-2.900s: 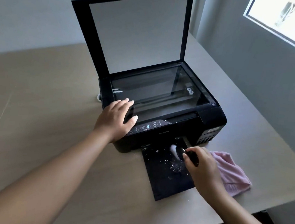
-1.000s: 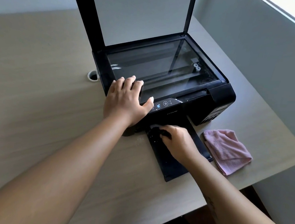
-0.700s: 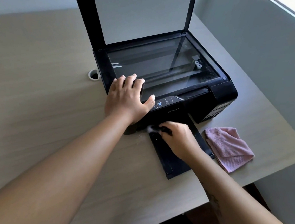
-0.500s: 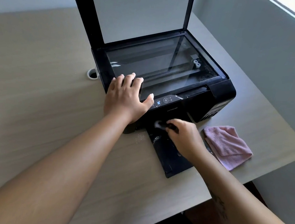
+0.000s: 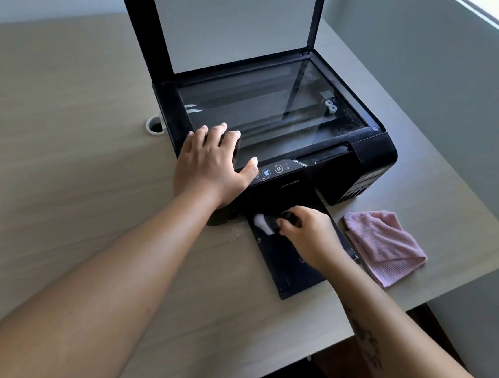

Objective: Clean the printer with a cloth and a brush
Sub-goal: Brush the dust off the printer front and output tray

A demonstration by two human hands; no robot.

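A black printer (image 5: 369, 152) stands on the wooden table with its scanner lid (image 5: 226, 21) raised and the glass bed exposed. My left hand (image 5: 211, 167) lies flat on the printer's front left corner, fingers spread. My right hand (image 5: 307, 234) grips a black-handled brush (image 5: 265, 222) whose white bristles touch the top left of the pulled-out black output tray (image 5: 289, 270). A folded pink cloth (image 5: 383, 245) lies on the table to the right of the tray, apart from both hands.
Pale dust specks lie on the table (image 5: 62, 172) just left of the tray. A round cable hole (image 5: 155, 125) sits left of the printer. The table's front edge and right corner are close to the cloth. A grey wall runs along the right.
The brush has swept left across the top of the tray, and its white bristles show again. My left hand has stayed on the printer. Earlier debris in the tray's middle is gone.
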